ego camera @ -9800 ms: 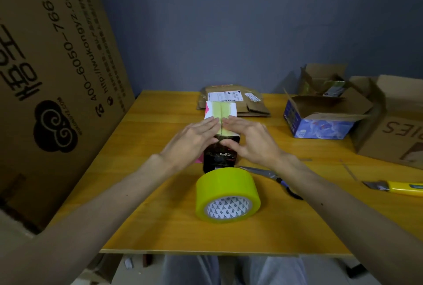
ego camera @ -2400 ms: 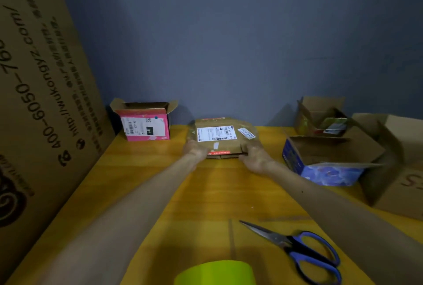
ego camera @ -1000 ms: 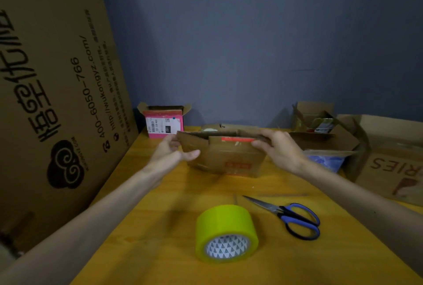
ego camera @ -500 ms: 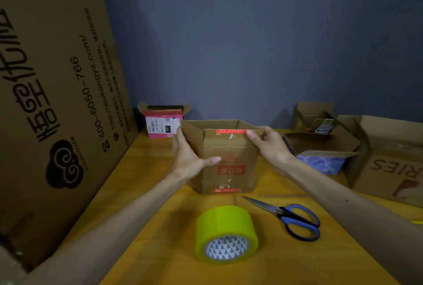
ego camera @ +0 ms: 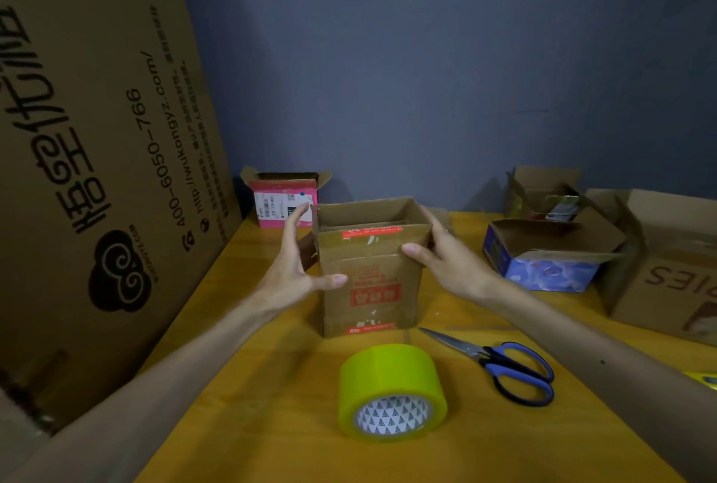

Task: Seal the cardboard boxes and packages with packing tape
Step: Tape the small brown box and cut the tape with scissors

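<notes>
Cardboard box [ego camera: 370, 281] upright between left hand [ego camera: 289, 273] and right hand [ego camera: 446, 261]

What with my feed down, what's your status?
Left hand flat against brown box, right hand gripping its corner. Box upright, top open, unsealed. Tape roll, scissors nearer, clear.

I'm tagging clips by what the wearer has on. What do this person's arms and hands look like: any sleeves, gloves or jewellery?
The left forearm and right forearm are bare to the frame's edge, no sleeve showing. The left hand and right hand wear no gloves; no ring, watch or bracelet is visible. Thumbnails look short and unpainted.
</notes>
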